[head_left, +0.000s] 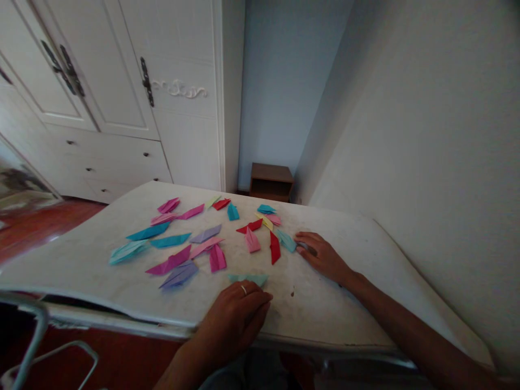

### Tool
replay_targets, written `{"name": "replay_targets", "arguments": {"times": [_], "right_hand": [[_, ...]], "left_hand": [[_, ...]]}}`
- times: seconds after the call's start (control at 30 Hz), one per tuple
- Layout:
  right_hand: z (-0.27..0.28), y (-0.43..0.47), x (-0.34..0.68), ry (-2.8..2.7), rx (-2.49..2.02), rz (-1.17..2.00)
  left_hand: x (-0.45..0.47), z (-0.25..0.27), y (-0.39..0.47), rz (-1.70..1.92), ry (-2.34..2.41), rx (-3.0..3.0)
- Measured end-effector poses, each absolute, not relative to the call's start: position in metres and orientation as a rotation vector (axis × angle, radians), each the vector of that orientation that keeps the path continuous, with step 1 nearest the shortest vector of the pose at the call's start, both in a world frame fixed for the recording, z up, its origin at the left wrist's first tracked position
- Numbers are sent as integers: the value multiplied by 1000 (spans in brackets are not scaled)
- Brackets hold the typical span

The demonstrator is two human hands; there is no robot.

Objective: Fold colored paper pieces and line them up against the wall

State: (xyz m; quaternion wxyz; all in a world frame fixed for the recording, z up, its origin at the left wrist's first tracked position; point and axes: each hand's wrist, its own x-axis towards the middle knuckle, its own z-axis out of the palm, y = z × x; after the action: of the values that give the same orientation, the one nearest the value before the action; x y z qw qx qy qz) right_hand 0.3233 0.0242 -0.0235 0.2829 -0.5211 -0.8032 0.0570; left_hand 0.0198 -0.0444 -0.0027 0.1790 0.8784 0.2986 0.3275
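Beyond the table (345,303) stands a white wardrobe (190,141), with a low brown shelf (271,172) past the table's far edge. Folded papers (168,261) spread over the table's left half and middle, some touching or overlapping; the loose scatter suggests they are set down singly, within reach, rather than stacked. At the table's near edge the left hand (239,311) covers part of a mint paper (248,279), probably to steady it. Its fingers bend together over the paper; whether they grip or merely rest I cannot tell. Right of the table's middle, the right hand (319,252) reaches to the end of a pale blue paper (286,240), its fingers stretched and slightly parted, tips at or just beside it; a pinch cannot be made out. Smallest, a ring (244,290) sits on the left hand, over the table's near edge.
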Motion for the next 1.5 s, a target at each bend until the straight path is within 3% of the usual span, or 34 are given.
{"name": "replay_targets", "arguments": {"times": [0.33, 0.63, 0.83, 1.13, 1.5], "right_hand": [[-8, 90, 290, -2172, -1344, 320], [-7, 161, 254, -2188, -1321, 221], [-13, 180, 241, -2180, -1369, -25], [-15, 169, 236, -2268, -1190, 357], [-6, 163, 242, -2406, -1099, 366]], "left_hand": [[19, -5, -42, 1024, 924, 2275], [17, -3, -40, 1153, 969, 2138], [16, -10, -40, 1139, 993, 2138], [20, -23, -40, 1306, 978, 2183], [21, -21, -41, 1304, 1034, 2192]]}}
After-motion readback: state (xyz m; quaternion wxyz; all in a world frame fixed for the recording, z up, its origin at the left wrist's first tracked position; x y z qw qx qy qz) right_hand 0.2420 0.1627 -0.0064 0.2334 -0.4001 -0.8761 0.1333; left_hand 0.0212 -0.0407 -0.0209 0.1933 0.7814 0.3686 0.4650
